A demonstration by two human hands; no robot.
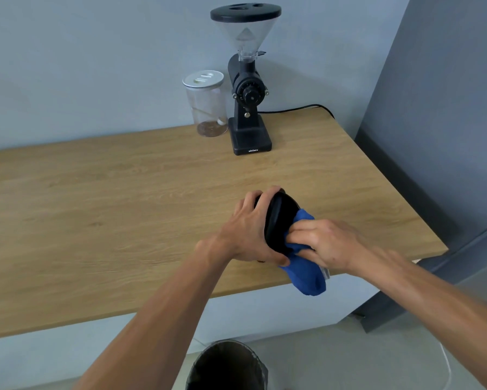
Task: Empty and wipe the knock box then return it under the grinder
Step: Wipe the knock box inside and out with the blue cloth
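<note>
The black round knock box is tipped on its side above the wooden counter, its mouth facing right. My left hand grips it from the left around its body. My right hand presses a blue cloth into the box's opening; the cloth's loose end hangs down past the counter's front edge. The black coffee grinder with a clear hopper stands at the back of the counter, and the spot on its base under the spout is bare.
A clear jar with a white lid and a little brown residue stands left of the grinder. A dark bin sits on the floor below the counter's front edge. A grey cabinet rises on the right. The grinder's cable runs right.
</note>
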